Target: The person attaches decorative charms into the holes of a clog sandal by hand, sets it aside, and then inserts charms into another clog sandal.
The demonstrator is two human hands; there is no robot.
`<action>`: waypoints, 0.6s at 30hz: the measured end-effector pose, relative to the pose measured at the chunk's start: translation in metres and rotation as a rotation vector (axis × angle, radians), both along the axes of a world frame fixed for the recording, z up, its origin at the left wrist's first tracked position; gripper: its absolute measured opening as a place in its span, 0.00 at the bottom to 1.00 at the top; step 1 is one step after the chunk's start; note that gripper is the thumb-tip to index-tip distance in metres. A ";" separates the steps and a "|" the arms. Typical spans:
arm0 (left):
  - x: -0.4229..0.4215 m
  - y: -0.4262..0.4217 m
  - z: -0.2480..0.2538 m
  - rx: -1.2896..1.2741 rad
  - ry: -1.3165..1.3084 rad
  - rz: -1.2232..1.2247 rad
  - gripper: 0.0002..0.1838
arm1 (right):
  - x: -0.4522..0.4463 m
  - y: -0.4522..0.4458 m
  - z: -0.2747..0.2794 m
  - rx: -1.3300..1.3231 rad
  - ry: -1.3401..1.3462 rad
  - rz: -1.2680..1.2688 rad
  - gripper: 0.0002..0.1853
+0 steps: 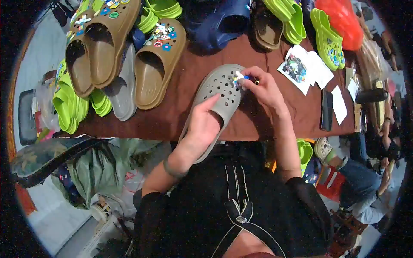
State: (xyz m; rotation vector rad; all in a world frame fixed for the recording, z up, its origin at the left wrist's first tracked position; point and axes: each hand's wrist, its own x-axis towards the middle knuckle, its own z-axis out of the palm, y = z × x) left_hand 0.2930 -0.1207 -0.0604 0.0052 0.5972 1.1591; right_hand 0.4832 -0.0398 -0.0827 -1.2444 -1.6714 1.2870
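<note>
A grey clog (212, 81) with a hole-dotted upper is tilted over the near edge of the cloth, toe pointing away from me. My left hand (201, 126) is closed on it, the thumb resting on the upper by the opening and the other fingers hidden in the shoe. My right hand (267, 89) pinches a small shoe charm (241, 78), white with blue and yellow bits, against the toe holes. Whether the charm's stem sits in a hole, I cannot tell. Left of the clog lies a brown clog (150, 79) decorated with several charms.
Brown, grey and lime green clogs (69, 105) pile up on the left of the brown cloth (266, 124). Navy clogs (223, 26) stand behind. At right are a charm packet (297, 66), white papers (339, 105), a dark flat object (326, 109) and a seated person (359, 176).
</note>
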 end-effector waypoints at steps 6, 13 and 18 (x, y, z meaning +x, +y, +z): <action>-0.003 0.000 -0.001 0.035 -0.025 -0.048 0.24 | -0.006 0.018 0.001 0.550 -0.465 0.115 0.17; -0.002 0.001 -0.003 0.000 -0.046 -0.035 0.24 | -0.011 0.037 0.010 -0.147 -0.255 0.236 0.30; 0.002 0.001 -0.011 -0.080 -0.044 0.004 0.22 | -0.027 0.022 0.010 -0.054 -0.216 0.126 0.29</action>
